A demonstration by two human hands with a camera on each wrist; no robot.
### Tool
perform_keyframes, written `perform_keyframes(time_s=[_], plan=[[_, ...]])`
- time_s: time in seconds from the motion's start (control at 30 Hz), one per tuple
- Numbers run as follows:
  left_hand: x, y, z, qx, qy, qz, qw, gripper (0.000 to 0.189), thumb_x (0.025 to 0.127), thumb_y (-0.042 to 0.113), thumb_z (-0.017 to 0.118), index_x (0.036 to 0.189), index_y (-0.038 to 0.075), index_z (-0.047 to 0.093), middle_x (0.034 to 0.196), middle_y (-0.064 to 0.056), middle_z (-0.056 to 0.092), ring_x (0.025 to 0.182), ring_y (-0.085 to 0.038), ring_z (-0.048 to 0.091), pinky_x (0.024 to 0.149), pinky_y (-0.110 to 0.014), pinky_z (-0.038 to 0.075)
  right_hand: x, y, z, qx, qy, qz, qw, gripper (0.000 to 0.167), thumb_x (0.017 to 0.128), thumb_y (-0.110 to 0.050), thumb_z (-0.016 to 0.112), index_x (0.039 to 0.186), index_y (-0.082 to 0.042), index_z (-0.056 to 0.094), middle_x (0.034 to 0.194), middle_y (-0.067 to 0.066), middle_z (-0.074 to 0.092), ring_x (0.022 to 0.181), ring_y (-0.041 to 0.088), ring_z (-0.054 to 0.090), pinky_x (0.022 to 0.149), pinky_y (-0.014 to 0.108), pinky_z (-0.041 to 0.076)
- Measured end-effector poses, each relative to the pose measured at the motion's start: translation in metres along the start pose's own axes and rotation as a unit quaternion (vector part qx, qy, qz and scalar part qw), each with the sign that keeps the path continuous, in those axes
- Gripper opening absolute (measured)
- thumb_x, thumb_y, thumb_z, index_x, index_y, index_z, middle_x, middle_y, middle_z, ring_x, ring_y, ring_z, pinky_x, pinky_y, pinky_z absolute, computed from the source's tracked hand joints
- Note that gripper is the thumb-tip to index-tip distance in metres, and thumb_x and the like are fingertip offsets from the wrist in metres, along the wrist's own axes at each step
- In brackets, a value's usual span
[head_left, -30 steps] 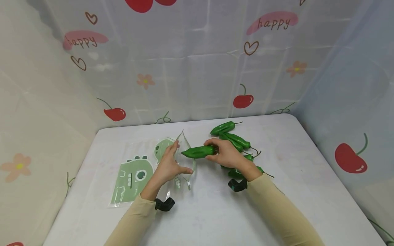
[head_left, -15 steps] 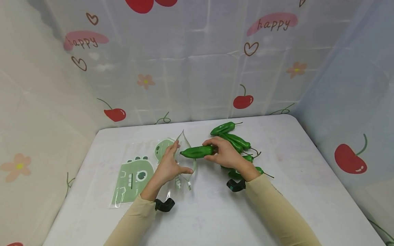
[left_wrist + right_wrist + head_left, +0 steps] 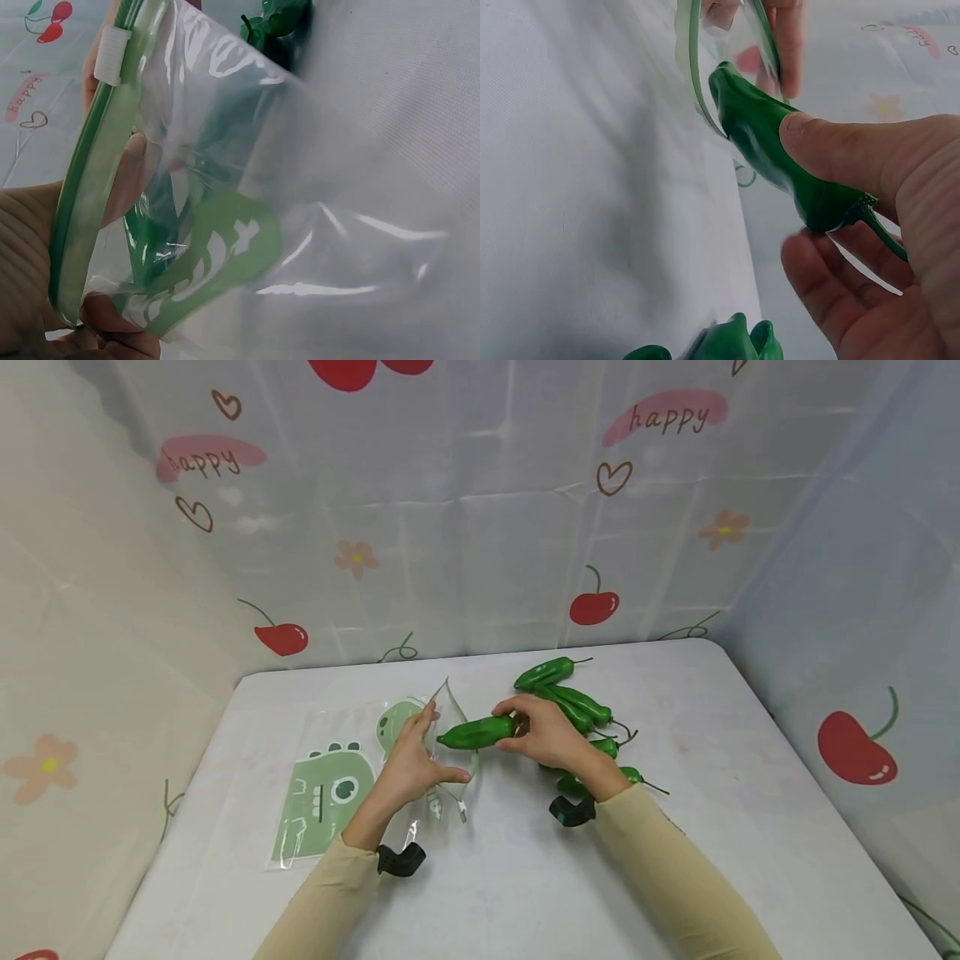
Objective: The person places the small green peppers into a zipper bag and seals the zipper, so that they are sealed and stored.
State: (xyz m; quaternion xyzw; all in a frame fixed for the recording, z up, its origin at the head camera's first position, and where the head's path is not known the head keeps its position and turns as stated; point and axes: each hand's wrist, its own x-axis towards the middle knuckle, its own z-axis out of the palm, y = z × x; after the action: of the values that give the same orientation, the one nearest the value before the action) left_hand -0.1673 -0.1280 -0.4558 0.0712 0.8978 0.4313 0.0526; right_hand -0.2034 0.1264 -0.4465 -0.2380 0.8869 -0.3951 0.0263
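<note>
My right hand (image 3: 551, 735) holds a long green pepper (image 3: 468, 734) by its stem end, with the thumb on its side in the right wrist view. The pepper's tip points left, at the mouth of a clear zip bag (image 3: 360, 247) with a green rim and a white slider (image 3: 112, 56). My left hand (image 3: 408, 767) holds this bag's mouth apart, thumb and fingers spread at the rim; curled fingers (image 3: 120, 334) touch its edge in the left wrist view. Through the plastic, the pepper's green body shows dimly. Most of the bag's body is behind the left hand in the head view.
Several green peppers (image 3: 573, 704) lie beyond and under the right forearm. Flat bags with a green dinosaur print (image 3: 322, 802) lie on the white table (image 3: 480, 893) at the left. Printed curtains (image 3: 465, 543) stand close behind the table and at both sides.
The right hand has moved slightly left, carrying the pepper's tip a little further into the bag's mouth. The left hand and the bag have stayed nearly still.
</note>
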Motion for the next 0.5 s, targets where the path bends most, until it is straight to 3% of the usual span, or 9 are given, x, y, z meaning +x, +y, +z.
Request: perform_keyframes(time_s=[0.17,0.3,0.5], plan=[[0.002,0.0,0.001,-0.005,-0.002,-0.003,1.0,0.136,0.062,0.03,0.102,0.167,0.015,0.017,0.158,-0.008,0.041,0.148,-0.035,0.039,0.114,-0.056,0.041,0.002,-0.003,0.003,0.001,-0.006,-0.011,0.9999,0.043,0.084,-0.017,0.087,0.124,-0.013,0.071,0.113,0.002,0.07,0.09,0.025,0.06,0.072,0.029,0.05],[0.003,0.001,0.002,-0.011,-0.004,-0.003,0.9999,0.135,0.062,0.028,0.102,0.167,0.016,0.017,0.159,-0.007,0.041,0.148,-0.035,0.039,0.115,-0.056,0.04,0.004,-0.002,0.007,0.013,-0.006,0.003,0.9999,0.042,0.084,-0.019,0.087,0.123,-0.015,0.071,0.111,0.001,0.071,0.089,0.021,0.06,0.075,0.031,0.05],[0.003,0.003,0.002,-0.008,-0.007,-0.005,0.9999,0.135,0.062,0.03,0.102,0.167,0.017,0.018,0.159,-0.006,0.041,0.129,-0.033,0.052,0.107,-0.053,0.046,0.007,-0.003,0.011,0.029,-0.003,0.021,0.9994,0.042,0.084,-0.021,0.088,0.122,-0.017,0.071,0.112,0.0,0.071,0.093,0.023,0.064,0.079,0.033,0.052]])
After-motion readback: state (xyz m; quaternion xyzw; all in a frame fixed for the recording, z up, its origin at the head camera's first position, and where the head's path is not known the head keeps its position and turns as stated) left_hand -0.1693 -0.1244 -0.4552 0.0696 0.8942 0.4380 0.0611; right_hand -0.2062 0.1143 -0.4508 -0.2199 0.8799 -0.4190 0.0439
